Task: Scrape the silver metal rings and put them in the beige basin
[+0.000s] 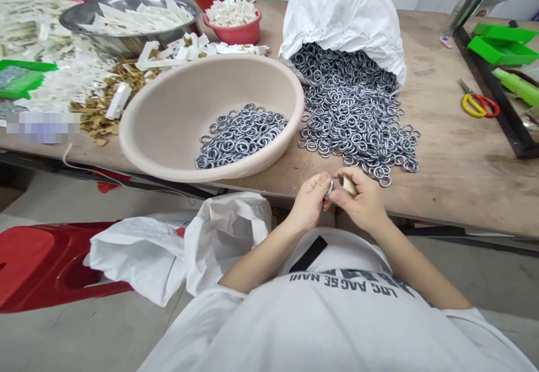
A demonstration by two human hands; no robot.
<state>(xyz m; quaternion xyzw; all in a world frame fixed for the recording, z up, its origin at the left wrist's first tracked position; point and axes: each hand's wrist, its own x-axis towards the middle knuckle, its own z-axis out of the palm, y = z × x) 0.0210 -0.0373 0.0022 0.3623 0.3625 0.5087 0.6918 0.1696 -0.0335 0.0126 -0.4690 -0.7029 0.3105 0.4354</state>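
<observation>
My left hand point(310, 199) pinches a grey metal-looking ring point(330, 186) between thumb and fingers, just off the table's front edge. Close beside it, my right hand point(362, 199) is closed around a small pale tool point(349, 186), with a dark part turned toward the ring; its exact kind is hidden by the fingers. A heap of loose grey rings point(353, 119) spreads on the table beyond both hands, spilling from a white sack point(343, 7). To the left stands a large beige basin point(168, 108) with more rings point(242, 136) gathered in its right side.
Scissors point(479, 102) with red and yellow handles lie right on the wooden table point(455, 175). A steel bowl point(126, 40), a red bowl point(236, 33) and piles of white strips point(37, 29) fill the back left. Below are a red stool point(33, 265) and white bags point(223, 231).
</observation>
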